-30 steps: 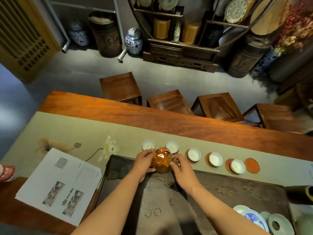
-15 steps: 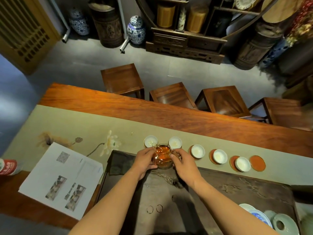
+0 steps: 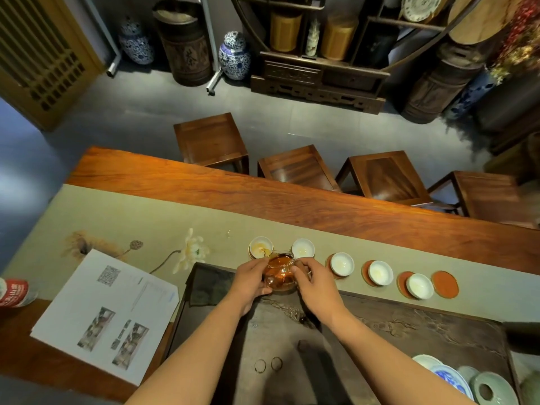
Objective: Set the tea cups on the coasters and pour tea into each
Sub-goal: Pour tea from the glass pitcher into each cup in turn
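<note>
Both my hands hold a glass pitcher (image 3: pixel 279 274) of amber tea, my left hand (image 3: pixel 252 280) on its left side and my right hand (image 3: pixel 314 280) on its handle side. The pitcher tilts to the far left, and a thin stream runs from its spout into the leftmost white cup (image 3: pixel 260 247), which holds a little tea. Several more white cups stand in a row to the right on orange coasters: one (image 3: pixel 303 248) beside the spout, then others (image 3: pixel 342 263) (image 3: pixel 380 272) (image 3: pixel 420 285). One orange coaster (image 3: pixel 445 284) at the right end is bare.
A dark carved tea tray (image 3: pixel 423 328) lies under my arms, with a dark cloth (image 3: pixel 209 285) at its left corner. Printed paper (image 3: pixel 108 311) and a red can (image 3: pixel 13 292) sit left. Blue-and-white dishes (image 3: pixel 451 378) are at bottom right. Wooden stools (image 3: pixel 298 166) stand beyond the table.
The pitcher has moved forward off the tray and tipped toward the leftmost cup. Tea now streams into that cup, which was white inside before.
</note>
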